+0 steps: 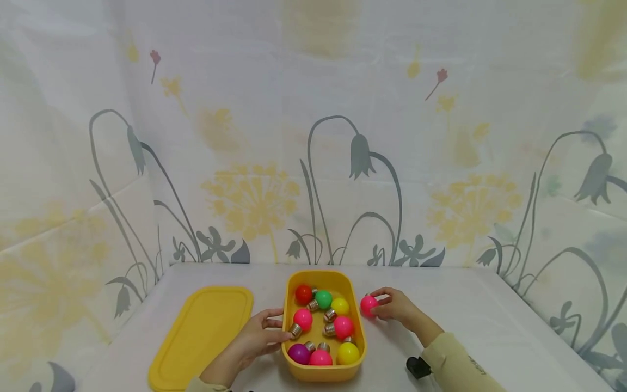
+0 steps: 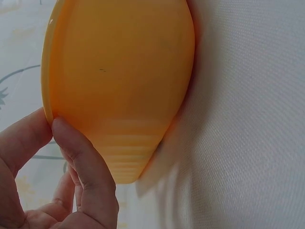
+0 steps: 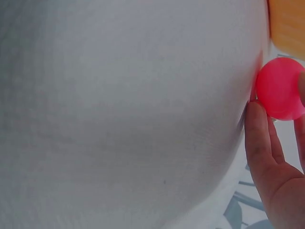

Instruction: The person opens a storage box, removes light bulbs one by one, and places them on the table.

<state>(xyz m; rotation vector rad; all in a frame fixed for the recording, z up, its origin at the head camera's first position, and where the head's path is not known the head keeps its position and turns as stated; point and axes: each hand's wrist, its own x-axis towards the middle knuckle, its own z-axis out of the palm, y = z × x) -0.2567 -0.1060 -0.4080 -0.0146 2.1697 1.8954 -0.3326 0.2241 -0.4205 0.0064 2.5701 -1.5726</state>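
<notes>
Her right hand (image 1: 398,306) pinches a pink bulb (image 1: 368,305) on the table just beside the yellow box (image 1: 323,372); left hand (image 1: 259,332) grips its rim; nine bulbs sit inside, lid (image 1: 203,333) off

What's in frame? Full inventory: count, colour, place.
container: 1, yellow, centre of table, open
lid: 1, yellow, flat on table left of container
bulbs in container: 9; red, green, two yellow, three pink, one purple, one partly hidden
pink bulb: 1, outside container, at its right
table: 1, white cloth
backdrop: 1, white, floral print
left hand: grips container's left rim
right hand: holds pink bulb
</notes>
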